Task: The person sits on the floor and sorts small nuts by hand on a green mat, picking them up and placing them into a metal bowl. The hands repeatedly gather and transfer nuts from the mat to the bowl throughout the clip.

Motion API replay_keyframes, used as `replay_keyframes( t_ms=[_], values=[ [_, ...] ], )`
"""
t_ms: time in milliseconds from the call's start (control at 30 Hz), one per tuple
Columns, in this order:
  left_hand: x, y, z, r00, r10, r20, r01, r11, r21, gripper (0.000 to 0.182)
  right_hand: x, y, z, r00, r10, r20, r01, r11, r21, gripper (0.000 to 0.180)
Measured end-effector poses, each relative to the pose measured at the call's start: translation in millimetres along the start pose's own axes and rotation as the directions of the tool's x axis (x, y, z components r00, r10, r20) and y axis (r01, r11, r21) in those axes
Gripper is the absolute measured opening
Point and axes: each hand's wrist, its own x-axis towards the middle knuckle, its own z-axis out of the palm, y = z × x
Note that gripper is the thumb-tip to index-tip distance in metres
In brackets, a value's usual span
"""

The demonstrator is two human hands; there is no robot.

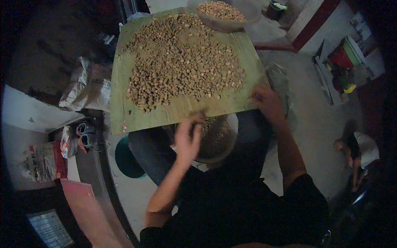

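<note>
A green board (141,121) lies before me, covered with many small brown, rounded pieces (186,65), perhaps nuts or pebbles, mixed with dirt. My left hand (189,136) is at the near edge of the board, blurred, with fingers spread over a bowl (234,136) between my legs. That bowl holds small loose material. A dark bit shows near the left fingertips; whether they hold it is unclear. My right hand (263,97) is at the board's near right corner with fingers curled, its grip unclear. Paler rounded pieces fill a wide basin (229,28) at the far right of the board.
A dark green round container (127,159) stands on the floor left of my legs. White sacks (90,93) lie beyond the board's left edge. Clear plastic (280,80) is at its right. Another person (359,152) is low down at the far right. A dark bucket (274,11) stands beyond the basin.
</note>
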Motion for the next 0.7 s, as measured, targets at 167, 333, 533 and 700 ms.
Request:
replay_keyframes(
  t_ms=[167, 333, 533, 700],
  values=[
    [-41.6, 0.8, 58.1, 0.946, -0.107, 0.306, 0.186, 0.953, -0.240, 0.020, -7.8, 5.5, 20.8, 0.988, -0.089, -0.123, 0.089, 0.996, -0.001, 0.012],
    [-44.2, -0.4, 58.3, 0.923, -0.144, 0.358, 0.241, 0.939, -0.244, 0.020, 20.2, -40.6, 39.3, 0.955, -0.268, -0.128, 0.277, 0.959, 0.056, 0.013],
    [-44.1, 1.4, 48.3, 0.931, -0.202, 0.304, 0.280, 0.930, -0.238, 0.020, 34.9, -60.8, 61.2, 0.912, -0.410, 0.034, 0.411, 0.910, -0.055, 0.014],
    [-38.0, -0.4, 43.6, 0.925, -0.242, 0.292, 0.313, 0.922, -0.227, 0.021, 38.5, -57.1, 63.4, 0.878, -0.476, 0.044, 0.463, 0.825, -0.323, 0.015]
  ],
)
